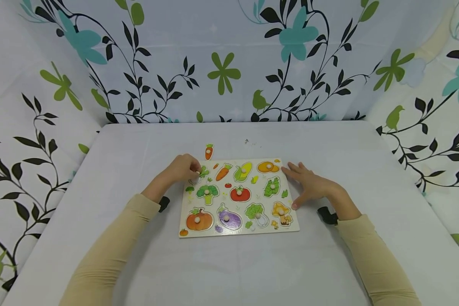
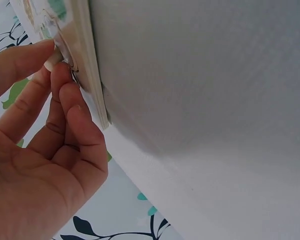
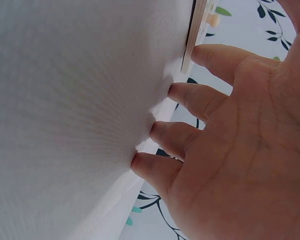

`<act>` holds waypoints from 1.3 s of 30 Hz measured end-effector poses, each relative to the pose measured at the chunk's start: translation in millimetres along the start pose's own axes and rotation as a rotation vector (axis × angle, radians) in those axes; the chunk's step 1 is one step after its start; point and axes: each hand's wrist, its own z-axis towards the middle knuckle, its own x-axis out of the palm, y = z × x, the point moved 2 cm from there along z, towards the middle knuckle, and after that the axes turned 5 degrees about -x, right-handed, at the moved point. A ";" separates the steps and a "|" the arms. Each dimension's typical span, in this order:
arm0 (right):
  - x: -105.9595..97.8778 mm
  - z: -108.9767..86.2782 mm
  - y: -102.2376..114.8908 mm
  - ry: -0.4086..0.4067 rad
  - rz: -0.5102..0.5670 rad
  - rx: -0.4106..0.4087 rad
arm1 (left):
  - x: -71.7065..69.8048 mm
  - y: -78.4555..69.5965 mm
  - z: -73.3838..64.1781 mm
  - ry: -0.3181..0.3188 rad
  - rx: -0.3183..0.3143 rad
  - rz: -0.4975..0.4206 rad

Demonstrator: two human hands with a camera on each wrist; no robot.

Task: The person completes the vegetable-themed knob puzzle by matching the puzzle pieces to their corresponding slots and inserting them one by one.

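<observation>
A wooden vegetable puzzle board [image 1: 188, 203] lies flat on the white table. At its back left corner my left hand [image 1: 182, 168] pinches the pale knob [image 2: 53, 60] of a puzzle piece with green leaves [image 1: 204, 172], between thumb and fingertips. The hand hides much of that piece. My right hand [image 1: 311, 183] is spread at the board's right edge. In the right wrist view one finger [image 3: 217, 56] touches the board's side, and the other fingertips press on the tabletop. Knobbed pieces fill the board, among them a tomato [image 1: 240, 195], a broccoli [image 1: 208, 196] and an eggplant [image 1: 231, 222].
A small carrot piece [image 1: 209, 151] lies on the table [image 1: 237, 272] just behind the board. Patterned cloth [image 1: 183, 38] with leaves and birds surrounds the table at the back and both sides. Small dark marks [image 1: 246, 141] show on the tabletop behind the board.
</observation>
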 end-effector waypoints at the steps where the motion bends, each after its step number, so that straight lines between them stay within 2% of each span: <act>1: -0.5 -0.4 0.1 -0.002 0.003 0.000 | 0.0 -0.4 0.6 0.000 0.001 0.006; 9: -1.9 -1.8 -1.0 -0.007 0.018 -0.003 | -1.7 -3.3 2.6 0.028 -0.011 0.060; 14: -2.4 -0.6 -2.8 -0.010 0.006 -0.001 | -11.1 -10.4 4.0 0.057 -0.066 0.107; 17: -2.9 -1.0 -3.2 -0.012 0.012 -0.003 | -19.3 -14.0 12.4 0.030 -0.071 0.052; 21: -3.2 -2.1 -3.2 -0.014 0.018 -0.017 | -26.7 -16.7 30.2 -0.049 -0.032 -0.105; 24: -3.1 -2.9 -2.1 -0.014 0.026 -0.027 | -27.3 -16.4 41.6 -0.079 -0.028 -0.201; 28: -2.5 -3.6 -0.3 -0.012 0.033 -0.025 | -24.0 -12.3 52.2 -0.081 -0.051 -0.232; 31: -2.0 -3.6 0.3 -0.012 0.026 -0.018 | -20.6 -8.5 57.4 -0.100 -0.094 -0.242; 35: -2.0 -2.6 1.7 -0.013 0.017 -0.017 | -17.1 -5.4 59.8 -0.131 -0.154 -0.287; 39: -1.8 -1.5 1.9 -0.009 0.020 -0.008 | -13.5 -6.9 59.4 -0.117 -0.177 -0.285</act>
